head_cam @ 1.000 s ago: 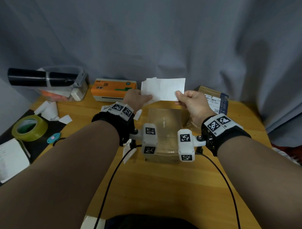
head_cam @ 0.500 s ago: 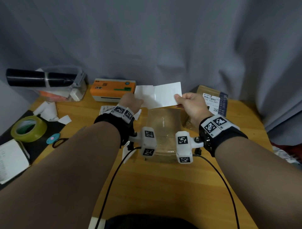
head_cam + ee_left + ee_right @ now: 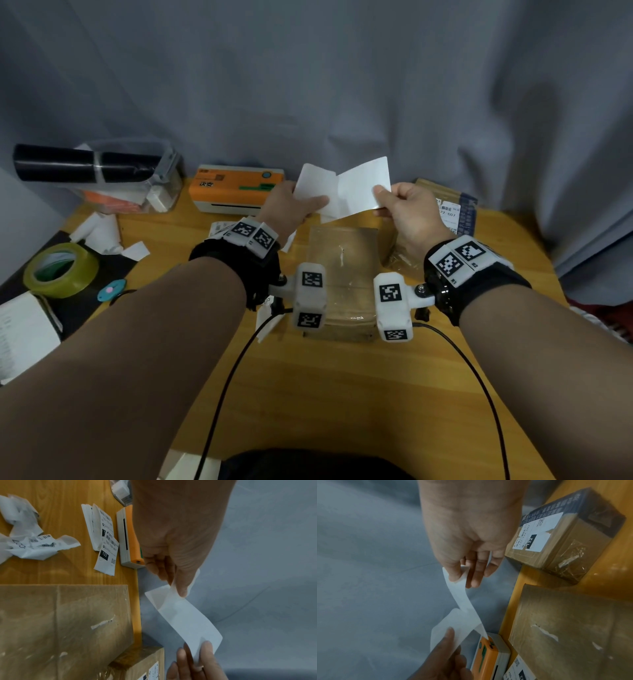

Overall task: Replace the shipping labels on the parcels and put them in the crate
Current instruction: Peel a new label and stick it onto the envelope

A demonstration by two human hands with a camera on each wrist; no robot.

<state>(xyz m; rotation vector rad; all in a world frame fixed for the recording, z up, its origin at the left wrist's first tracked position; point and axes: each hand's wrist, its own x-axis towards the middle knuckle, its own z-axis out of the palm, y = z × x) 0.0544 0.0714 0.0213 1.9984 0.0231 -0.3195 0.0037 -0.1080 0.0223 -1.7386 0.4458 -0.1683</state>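
Observation:
I hold a white label sheet (image 3: 363,185) in the air above the table's far edge. My left hand (image 3: 291,209) pinches its left part, which folds away from the rest at a crease. My right hand (image 3: 407,212) pinches the right end between thumb and fingers. In the left wrist view the sheet (image 3: 187,616) runs from my left hand (image 3: 173,586) down to the right fingertips (image 3: 193,661). Below lies a brown taped parcel (image 3: 342,270) with scraps of an old label on top. A second parcel (image 3: 455,212) at the back right bears a printed label.
An orange label printer (image 3: 236,186) stands at the back with a stack of printed labels (image 3: 104,538) beside it. Crumpled old labels (image 3: 32,545) lie further left. A tape roll (image 3: 58,270) and a clear box (image 3: 96,168) holding a black roll are at the left.
The sheet dipped slightly and rose again. Its left part now bends away from the right part at a crease. Both hands keep their pinch.

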